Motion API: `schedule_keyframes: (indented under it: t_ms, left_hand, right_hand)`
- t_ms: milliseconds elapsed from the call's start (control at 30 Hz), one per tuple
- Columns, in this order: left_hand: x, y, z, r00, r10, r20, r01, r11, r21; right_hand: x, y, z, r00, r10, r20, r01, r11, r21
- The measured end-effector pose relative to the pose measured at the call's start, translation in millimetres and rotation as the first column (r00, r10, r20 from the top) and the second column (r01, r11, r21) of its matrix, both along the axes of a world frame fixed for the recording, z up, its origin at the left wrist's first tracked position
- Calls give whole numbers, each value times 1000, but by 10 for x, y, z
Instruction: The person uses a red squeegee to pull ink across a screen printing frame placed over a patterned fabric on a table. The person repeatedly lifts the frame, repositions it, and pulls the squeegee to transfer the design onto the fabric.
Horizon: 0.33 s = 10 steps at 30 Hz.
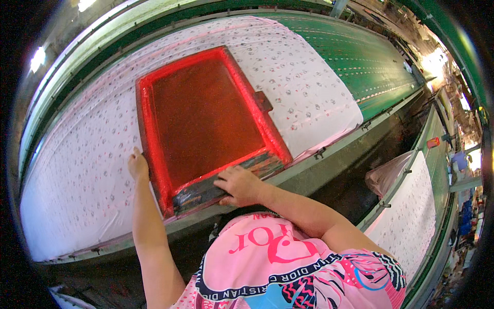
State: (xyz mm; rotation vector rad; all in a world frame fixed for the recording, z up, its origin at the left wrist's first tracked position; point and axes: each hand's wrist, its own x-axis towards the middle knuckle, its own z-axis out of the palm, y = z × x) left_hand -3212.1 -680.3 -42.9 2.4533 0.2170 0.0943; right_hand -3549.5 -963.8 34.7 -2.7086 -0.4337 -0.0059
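Observation:
A screen printing frame (206, 110) lies tilted on white printed fabric (92, 149) spread along a long table. Its mesh is dark red, bordered by bright red, with a black taped edge nearest me. My left hand (138, 166) grips the frame's left side, its index finger pointing up along the fabric; some fingers are hidden by the frame. Over the near black edge, my right hand (239, 186) is closed with curled fingers. A small dark block (263, 101) sticks out from the frame's right side.
Beyond the fabric the green tabletop (355, 62) continues to the far right. A metal rail with small clamps (320, 153) runs along the near edge. Across a dark aisle stands a second table with printed fabric (411, 206), a crumpled plastic sheet (388, 175) and a small red container (433, 142).

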Motion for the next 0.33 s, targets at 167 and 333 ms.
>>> schedule_keyframes:
  t_ms: [167, 333]
  left_hand:
    - [81, 146, -57, 998, 46, 32, -52, 973, 223]
    - [-17, -228, 141, 995, 73, -61, -47, 935, 351]
  right_hand:
    - [-268, -732, -110, 977, -54, 207, -10, 955, 296]
    - [-507, -1602, -451, 886, -455, 86, 320, 737, 596]
